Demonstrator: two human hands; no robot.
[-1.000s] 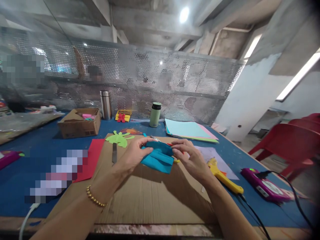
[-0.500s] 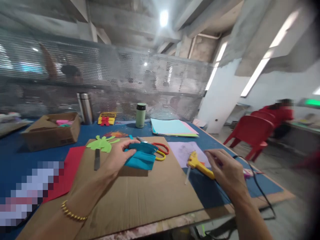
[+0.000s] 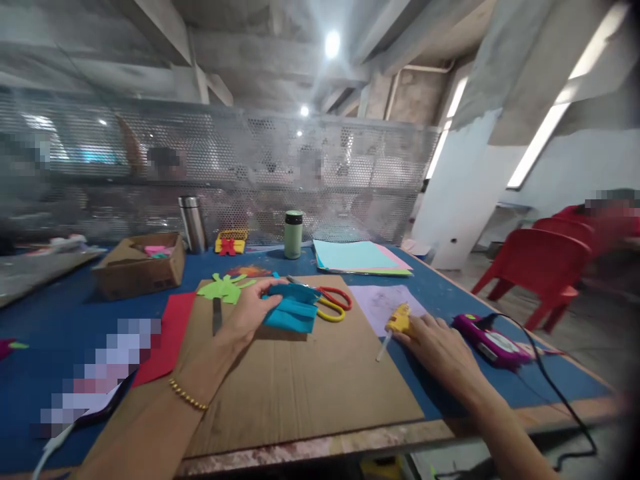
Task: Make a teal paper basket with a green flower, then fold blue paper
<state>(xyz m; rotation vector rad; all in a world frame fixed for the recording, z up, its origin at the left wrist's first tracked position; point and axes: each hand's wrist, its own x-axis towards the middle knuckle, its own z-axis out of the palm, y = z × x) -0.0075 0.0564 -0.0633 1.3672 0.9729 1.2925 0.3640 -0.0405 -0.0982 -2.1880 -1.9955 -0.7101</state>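
Observation:
My left hand (image 3: 257, 308) pinches a folded blue piece (image 3: 293, 312) above the cardboard sheet (image 3: 280, 400). Scissors (image 3: 334, 304) with red and yellow handles lie just behind the blue piece. My right hand (image 3: 435, 343) is wrapped over the handle of a yellow glue gun (image 3: 400, 319), whose front end points left with a clear stick (image 3: 384, 347) under it. Part of the gun rests over a lilac sheet (image 3: 370, 303). Green cut-out leaves (image 3: 225, 289) and a dark metal blade (image 3: 217, 317) lie left of my left hand.
A red sheet (image 3: 167, 340) and a phone with a cable (image 3: 107, 403) lie left. Behind stand a cardboard box (image 3: 140, 273), a steel flask (image 3: 193, 225), a green bottle (image 3: 293, 237) and stacked coloured paper (image 3: 355, 257). A purple device (image 3: 490, 341) with a black cord is right.
My right hand has come down onto the glue gun and closed on its handle. The view has shifted left, and the purple device now shows. My left hand still holds the blue piece.

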